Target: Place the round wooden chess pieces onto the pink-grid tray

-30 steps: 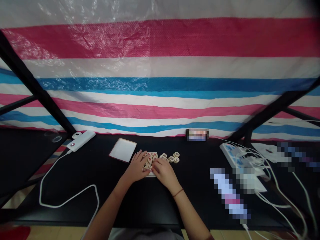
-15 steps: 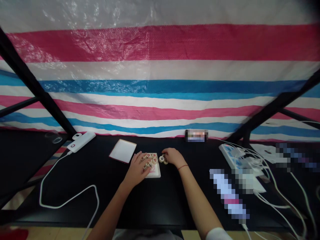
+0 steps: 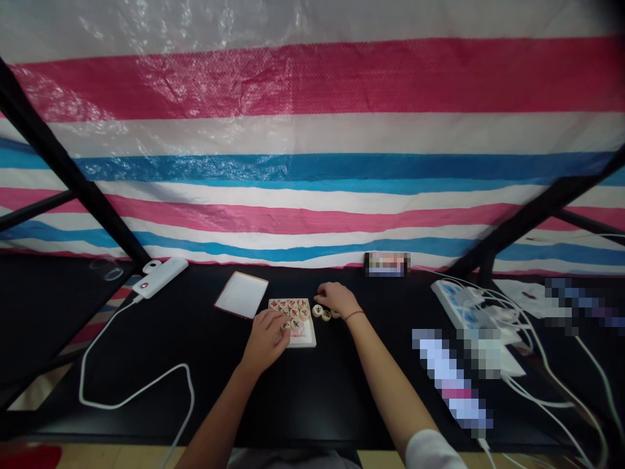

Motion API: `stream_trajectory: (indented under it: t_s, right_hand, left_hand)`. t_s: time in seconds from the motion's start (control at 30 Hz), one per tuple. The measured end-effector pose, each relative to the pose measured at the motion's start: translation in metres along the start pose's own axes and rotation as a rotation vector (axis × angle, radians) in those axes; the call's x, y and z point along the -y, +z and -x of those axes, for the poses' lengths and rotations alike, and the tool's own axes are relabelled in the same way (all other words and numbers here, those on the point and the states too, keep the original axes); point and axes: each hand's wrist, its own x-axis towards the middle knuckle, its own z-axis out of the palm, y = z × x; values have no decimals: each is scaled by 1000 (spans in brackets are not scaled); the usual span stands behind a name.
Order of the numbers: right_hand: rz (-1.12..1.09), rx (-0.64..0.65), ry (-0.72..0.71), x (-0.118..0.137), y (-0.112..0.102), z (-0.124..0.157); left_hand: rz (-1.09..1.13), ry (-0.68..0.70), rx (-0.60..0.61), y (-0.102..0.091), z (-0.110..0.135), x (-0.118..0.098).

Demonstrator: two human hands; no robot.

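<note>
Okay: xiangqi pieces (image 3: pixel 293 310) massed on a small white board (image 3: pixel 308 340), a hand at each side

Main change: compared with half a second ago, the left hand (image 3: pixel 266 339) has drawn back toward the board's lower left, uncovering more of the rows. Its fingers sit together and curled, with the tips down among the pieces; whether they clamp one, cannot tell. The right hand (image 3: pixel 336 299), wearing a thin red string bracelet (image 3: pixel 354 316), sits just past the board's upper right corner. Its fingers are together and lightly bent over two or three loose discs (image 3: pixel 318 311) on the black table (image 3: pixel 293 397); contact is unclear. A pink patch (image 3: pixel 297 331) shows on the board below the pieces.

Around them: a white card with a red edge (image 3: pixel 241 294) just left of the board, a white power bank (image 3: pixel 159 277) with its cable further left, and a power strip (image 3: pixel 454 303) tangled in white cables on the right.

Writing: red and black characters on the pieces, too small to read. No brand is legible; the box (image 3: pixel 387 264) at the table's back edge is pixelated.
</note>
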Motion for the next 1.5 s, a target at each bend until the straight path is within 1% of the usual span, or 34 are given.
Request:
stream_trajectory:
  t_s: [0.13, 0.2, 0.33, 0.4, 0.57, 0.67, 0.73, 0.8, 0.83, 0.9, 0.97, 1.03, 1.1, 1.17, 1.27, 1.37, 1.43, 1.5]
  right_hand:
    - [-10, -60, -6, 1, -6, 8]
    - [-22, -88, -45, -2, -12, 18]
    - [1, -129, -262, -8, -16, 41]
    - [24, -139, -326, -9, -13, 50]
    - [-9, -92, -318, -12, -1, 55]
    - [-126, -135, -320, -27, -6, 52]
    - [-188, -200, -277, -41, -15, 49]
    - [-189, -234, -178, -55, -23, 45]
    - [-171, -221, -112, -60, -25, 44]
    - [-131, -156, 26, -66, -25, 40]
    - [-103, -86, 126, -65, -19, 37]
    - [-96, -47, 177, -60, -12, 33]
    - [-95, -31, 206, -55, -5, 29]
    - [-96, -23, 229, -52, -3, 24]
    - [-107, -43, 238, -50, -9, 21]
    - [-141, -104, 194, -45, -18, 27]
    - [-258, -167, 85, -34, -20, 39]
    - [-457, -240, -83, -18, -15, 55]
  left_hand:
    - [12, -37, 17, -1, 0, -1]
    - [19, -49, 14, -2, 0, 0]
    - [39, -59, -1, -1, 0, 2]
    - [48, -51, -3, 0, 0, 2]
    - [58, -62, 8, 1, 1, 2]
    - [56, -73, -9, 1, 1, 2]
    - [59, -79, -17, 1, 1, 3]
    - [64, -85, -19, 1, 0, 3]
    - [66, -88, -18, 2, 0, 3]
    - [70, -91, -16, 2, 0, 3]
    - [74, -87, -12, 2, 0, 2]
    - [74, -84, -13, 2, 0, 2]
    - [73, -84, -17, 2, 0, 3]
    - [74, -89, -20, 1, 0, 3]
    - [75, -88, -24, 1, 1, 4]
    - [66, -92, -24, 0, 1, 5]
    - [52, -94, -13, 0, 0, 4]
    - [34, -80, 12, -1, -4, 2]
